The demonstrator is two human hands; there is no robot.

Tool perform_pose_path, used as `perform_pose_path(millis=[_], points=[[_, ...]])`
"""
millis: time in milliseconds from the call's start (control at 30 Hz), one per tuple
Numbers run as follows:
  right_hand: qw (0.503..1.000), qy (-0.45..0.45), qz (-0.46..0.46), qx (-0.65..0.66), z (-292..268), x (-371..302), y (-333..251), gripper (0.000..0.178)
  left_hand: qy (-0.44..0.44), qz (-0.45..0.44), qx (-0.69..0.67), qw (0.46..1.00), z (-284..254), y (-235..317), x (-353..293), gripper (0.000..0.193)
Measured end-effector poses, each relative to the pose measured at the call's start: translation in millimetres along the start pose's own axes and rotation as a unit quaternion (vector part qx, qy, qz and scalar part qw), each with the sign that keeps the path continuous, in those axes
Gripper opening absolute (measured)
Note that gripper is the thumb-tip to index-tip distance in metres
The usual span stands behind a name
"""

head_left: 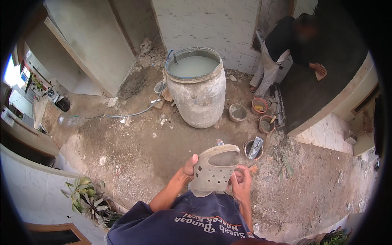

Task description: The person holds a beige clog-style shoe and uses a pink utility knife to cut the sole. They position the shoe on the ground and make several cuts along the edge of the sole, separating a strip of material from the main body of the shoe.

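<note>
two hands hold one grey perforated clog (214, 170) at chest height, sole side away, foot opening up toward viewer. left hand (190, 166) clasps left edge, thumb on rim; right hand (241, 182) closed on right edge, likely steadying it for inspection. long axis runs near-to-far; which end is the toe, cannot tell. beyond: bucket with trowel (254, 149), three small mortar pails (237, 112), water-filled drum (197, 86), hose (134, 113); far right, second person (286, 49) rubs dark slab (314, 94).
</note>
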State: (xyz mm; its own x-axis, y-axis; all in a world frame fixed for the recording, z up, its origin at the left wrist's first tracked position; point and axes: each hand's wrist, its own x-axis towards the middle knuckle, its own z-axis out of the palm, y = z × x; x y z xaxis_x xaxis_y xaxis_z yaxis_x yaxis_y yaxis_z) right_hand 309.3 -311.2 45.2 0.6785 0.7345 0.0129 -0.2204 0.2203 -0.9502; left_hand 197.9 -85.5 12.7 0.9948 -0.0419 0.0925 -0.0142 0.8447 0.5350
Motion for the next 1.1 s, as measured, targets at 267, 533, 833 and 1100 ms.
perform_pose_path(millis=[267,533,833,1100], points=[[0.995,-0.033,0.014,-0.097,-27.1,0.3,-0.2,0.023,-0.010,-0.090,0.089,0.992,-18.6,-10.1,-2.3,0.120],[0.988,-0.112,0.107,0.025,-34.3,-0.8,-49.9,0.057,0.047,-0.071,0.146,0.986,-8.2,-3.8,8.0,0.122],[0.993,-0.006,0.102,0.066,-72.5,-71.2,-39.1,0.061,-0.025,-0.094,0.130,0.987,25.2,-44.6,79.8,0.124],[0.990,0.109,0.082,0.037,-66.3,-97.9,-36.4,0.046,-0.065,-0.114,0.119,0.984,38.7,-56.8,111.7,0.126]])
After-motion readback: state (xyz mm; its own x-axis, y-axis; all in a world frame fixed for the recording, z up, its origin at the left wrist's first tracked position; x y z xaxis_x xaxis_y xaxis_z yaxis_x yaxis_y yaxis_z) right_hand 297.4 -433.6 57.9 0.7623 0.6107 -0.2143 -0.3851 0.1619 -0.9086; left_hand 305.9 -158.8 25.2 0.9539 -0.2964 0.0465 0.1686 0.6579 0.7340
